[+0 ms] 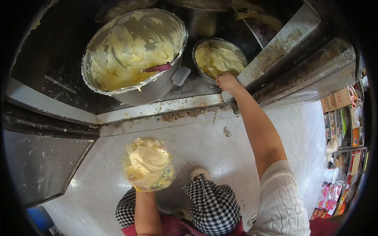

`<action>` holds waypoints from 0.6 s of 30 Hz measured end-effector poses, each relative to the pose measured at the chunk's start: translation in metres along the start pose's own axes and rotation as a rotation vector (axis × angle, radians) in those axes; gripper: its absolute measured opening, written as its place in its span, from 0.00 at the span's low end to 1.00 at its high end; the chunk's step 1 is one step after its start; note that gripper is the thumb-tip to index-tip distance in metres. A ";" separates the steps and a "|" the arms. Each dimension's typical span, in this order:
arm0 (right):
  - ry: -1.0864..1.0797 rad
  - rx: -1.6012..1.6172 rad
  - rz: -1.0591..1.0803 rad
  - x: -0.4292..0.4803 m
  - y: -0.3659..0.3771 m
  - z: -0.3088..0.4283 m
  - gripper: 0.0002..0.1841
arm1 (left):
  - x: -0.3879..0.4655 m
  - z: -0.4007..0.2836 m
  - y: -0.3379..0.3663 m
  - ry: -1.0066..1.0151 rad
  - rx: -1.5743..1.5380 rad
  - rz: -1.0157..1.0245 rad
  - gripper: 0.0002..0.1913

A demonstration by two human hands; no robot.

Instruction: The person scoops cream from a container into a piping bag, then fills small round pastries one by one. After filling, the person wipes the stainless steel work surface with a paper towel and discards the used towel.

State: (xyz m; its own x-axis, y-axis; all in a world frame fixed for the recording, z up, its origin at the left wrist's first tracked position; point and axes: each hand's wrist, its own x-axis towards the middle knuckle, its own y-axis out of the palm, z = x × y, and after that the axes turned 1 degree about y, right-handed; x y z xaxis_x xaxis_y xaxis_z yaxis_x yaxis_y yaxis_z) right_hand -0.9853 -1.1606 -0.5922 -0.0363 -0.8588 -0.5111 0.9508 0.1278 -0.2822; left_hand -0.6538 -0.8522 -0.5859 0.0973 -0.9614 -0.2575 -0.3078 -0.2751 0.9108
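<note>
My left hand [144, 188] holds up a clear plastic bag [169, 177] with a mound of pale cream [149, 156] on it; the bag and cream hide most of the fingers. At the right my right hand [226, 81] is closed at the near rim of a small metal bowl [203, 75] of yellowish cream [220, 57]. Whether it grips the rim or a tool's handle cannot be told. To the left stands a large metal pot [147, 96], its inside coated with pale yellow cream [118, 65]. A utensil's red handle [159, 67] rests across its rim.
Both vessels stand inside a dark, stained cabinet with a raised metal sill [165, 105]. Its door [44, 165] is open at the left, another panel [319, 73] at the right. Other round vessels [203, 3] stand further in. Shelves with boxes [338, 98] are far right, a blue container [40, 218] lower left.
</note>
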 end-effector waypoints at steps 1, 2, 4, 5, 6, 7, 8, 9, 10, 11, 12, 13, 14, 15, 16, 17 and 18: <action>0.007 0.051 -0.002 0.002 0.001 -0.001 0.11 | 0.000 0.001 0.000 -0.003 -0.002 -0.003 0.32; 0.014 0.104 -0.002 0.004 0.005 -0.001 0.12 | 0.000 0.002 -0.001 -0.003 -0.001 -0.004 0.31; 0.014 0.234 -0.005 0.003 0.007 -0.003 0.12 | 0.000 0.003 0.000 -0.008 -0.001 -0.006 0.31; 0.008 0.310 -0.002 -0.001 0.010 -0.006 0.13 | 0.000 0.004 -0.001 -0.007 0.002 -0.008 0.31; 0.002 0.387 0.000 -0.004 0.012 -0.008 0.13 | 0.000 0.005 -0.001 -0.007 0.004 -0.011 0.31; -0.016 0.421 -0.002 -0.007 0.016 -0.010 0.13 | 0.000 0.004 -0.001 -0.003 0.006 -0.015 0.31; -0.034 0.455 -0.011 -0.009 0.018 -0.013 0.13 | 0.000 0.005 -0.001 -0.006 0.007 -0.014 0.31; -0.052 0.488 -0.019 -0.011 0.020 -0.015 0.14 | 0.001 0.007 -0.002 -0.008 0.008 -0.014 0.31; -0.069 0.514 -0.040 -0.012 0.023 -0.017 0.14 | 0.001 0.007 -0.001 -0.011 0.007 -0.015 0.31; -0.088 0.540 -0.061 -0.012 0.026 -0.018 0.14 | 0.001 0.008 -0.001 -0.016 0.007 -0.014 0.31; -0.106 0.566 -0.081 -0.013 0.029 -0.019 0.14 | 0.001 0.008 -0.001 -0.017 0.007 -0.018 0.31; -0.119 0.595 -0.082 -0.013 0.031 -0.020 0.14 | 0.001 0.009 -0.001 -0.020 0.006 -0.019 0.31; -0.132 0.626 -0.084 -0.012 0.033 -0.022 0.14 | 0.002 0.010 -0.001 -0.024 0.007 -0.019 0.31; -0.145 0.657 -0.085 -0.012 0.034 -0.023 0.15 | 0.002 0.010 0.000 -0.027 0.009 -0.019 0.31; -0.158 0.661 -0.102 -0.011 0.036 -0.024 0.15 | 0.002 0.011 0.000 -0.031 0.012 -0.018 0.31; -0.169 0.664 -0.116 -0.010 0.039 -0.024 0.14 | 0.002 0.011 -0.001 -0.038 0.008 -0.018 0.31; -0.180 0.668 -0.131 -0.010 0.041 -0.024 0.14 | 0.003 0.012 -0.001 -0.041 0.013 -0.019 0.31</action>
State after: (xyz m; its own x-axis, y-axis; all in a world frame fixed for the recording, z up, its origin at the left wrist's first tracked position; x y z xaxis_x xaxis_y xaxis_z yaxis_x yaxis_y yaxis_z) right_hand -0.9532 -1.1345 -0.6181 -0.1668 -0.9224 -0.3483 0.9298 -0.2647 0.2559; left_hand -0.6648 -0.8550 -0.5910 0.0647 -0.9553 -0.2884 -0.3183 -0.2936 0.9014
